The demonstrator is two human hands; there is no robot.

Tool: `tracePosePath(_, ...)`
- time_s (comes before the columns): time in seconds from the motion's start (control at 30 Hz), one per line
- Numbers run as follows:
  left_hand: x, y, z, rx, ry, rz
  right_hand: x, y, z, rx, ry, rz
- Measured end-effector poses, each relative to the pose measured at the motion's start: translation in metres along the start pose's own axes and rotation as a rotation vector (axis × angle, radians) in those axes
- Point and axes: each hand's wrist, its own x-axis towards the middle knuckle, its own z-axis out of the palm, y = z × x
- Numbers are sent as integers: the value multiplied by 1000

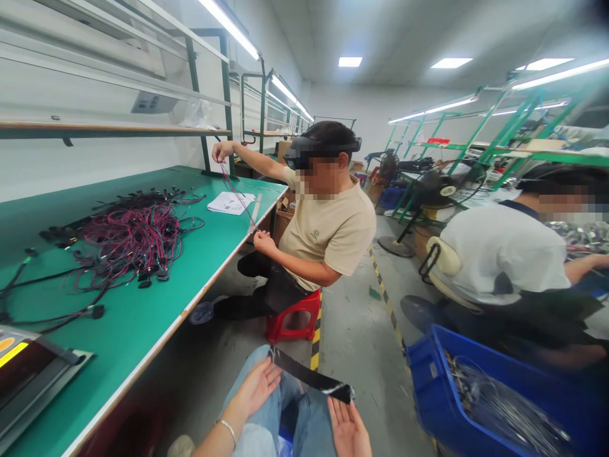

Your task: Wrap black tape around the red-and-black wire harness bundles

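Your fingers [266, 376] are spread wide on both hands, palms up, with no closed grip that can be made out. The black strip [311, 376], pale and silvery at its ends, lies across the space above your lap. Your left hand [251, 395] is at its nearer end, and your right hand [349, 431] is below the far end, though it is hard to tell whether those fingertips touch it. With so open a hold, the strip seems safest with both ends level and its weight spread evenly across your fingertips, so it neither twists nor slides toward your jeans [309, 422]. To your left, the desk [223, 219] carries a tangled heap of red and black wires [136, 238], well apart from your hands. Ahead, a person on a red stool [292, 324] holds a thin wire up over the desk. To your right, a blue crate [431, 381] holds coiled silver wires [504, 400].
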Motion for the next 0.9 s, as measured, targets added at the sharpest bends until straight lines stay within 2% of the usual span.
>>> tracePosePath(0.17,-2,1,1,4,-1,-8,-3,0,3,-28,-5,-31)
tracePosePath(0.37,-3,1,3,6,-4,-6,-8,0,8,38,19,-13)
tracePosePath(0.9,-4,1,4,-2,28,13,1,1,-2,-47,-13,-29)
